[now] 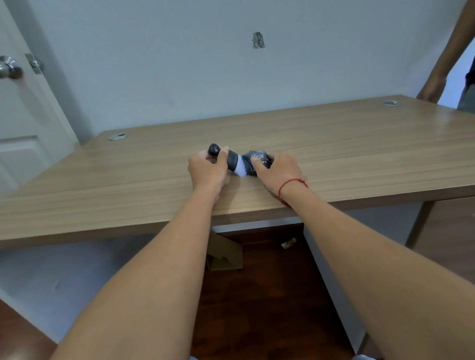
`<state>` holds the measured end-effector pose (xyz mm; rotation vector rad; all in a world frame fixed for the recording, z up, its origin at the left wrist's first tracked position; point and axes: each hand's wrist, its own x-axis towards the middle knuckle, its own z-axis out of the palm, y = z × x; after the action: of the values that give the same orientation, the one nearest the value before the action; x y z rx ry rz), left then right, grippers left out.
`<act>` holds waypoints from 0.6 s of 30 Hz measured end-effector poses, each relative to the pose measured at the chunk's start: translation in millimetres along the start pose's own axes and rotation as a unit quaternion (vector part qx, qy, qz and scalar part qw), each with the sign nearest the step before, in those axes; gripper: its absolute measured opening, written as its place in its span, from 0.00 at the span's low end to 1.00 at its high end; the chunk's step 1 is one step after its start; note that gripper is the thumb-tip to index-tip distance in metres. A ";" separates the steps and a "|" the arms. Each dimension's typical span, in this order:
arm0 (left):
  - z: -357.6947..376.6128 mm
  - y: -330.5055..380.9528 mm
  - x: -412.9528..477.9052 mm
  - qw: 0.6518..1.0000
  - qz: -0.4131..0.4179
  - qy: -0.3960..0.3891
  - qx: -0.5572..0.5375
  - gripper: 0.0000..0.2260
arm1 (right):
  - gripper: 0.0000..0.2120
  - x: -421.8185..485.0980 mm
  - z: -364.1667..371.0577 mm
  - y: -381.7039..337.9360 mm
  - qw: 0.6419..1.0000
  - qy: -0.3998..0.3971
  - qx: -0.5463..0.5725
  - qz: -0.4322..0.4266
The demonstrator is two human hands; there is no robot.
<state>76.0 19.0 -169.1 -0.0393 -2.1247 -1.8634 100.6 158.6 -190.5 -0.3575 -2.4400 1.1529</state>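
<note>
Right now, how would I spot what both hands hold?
Find the wooden desk against the pale wall. At its middle, the left hand and right hand grip a twisted sock. Unlike the silver grommets at the back, it is dark grey with a white patch.

Soft, even indoor light, nothing harsh. 1 pale glare patch on the light brown wood-grain tabletop (412, 128) far right. Faint shadows under the left hand (207, 169) and right hand (279, 171). The dark grey and white cloth bundle (239, 165) they grip looks mushy. Fisheye bends the white panelled door (7, 125); its round silver knob (2, 68) is smeared.
</note>
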 end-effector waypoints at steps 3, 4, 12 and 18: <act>-4.0 3.7 -0.4 0.997 -0.041 -0.060 -0.037 0.07 | 0.20 -1.3 -1.4 -0.2 1.000 0.005 0.000 0.002; -8.1 5.4 -1.2 0.991 -0.063 -0.101 -0.061 0.08 | 0.21 -1.0 -1.6 0.0 1.000 0.006 -0.005 0.001; -3.3 2.9 0.7 0.996 -0.058 -0.059 -0.038 0.09 | 0.21 -1.8 -0.9 -0.1 1.000 0.005 -0.003 -0.001; -6.0 4.6 -2.5 0.994 -0.070 -0.073 -0.046 0.07 | 0.20 -3.0 -2.6 -1.1 1.000 0.002 -0.008 0.008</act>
<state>80.7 14.3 -164.6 -0.0494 -2.1857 -2.0978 104.4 158.5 -188.9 -0.3840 -2.4481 1.1401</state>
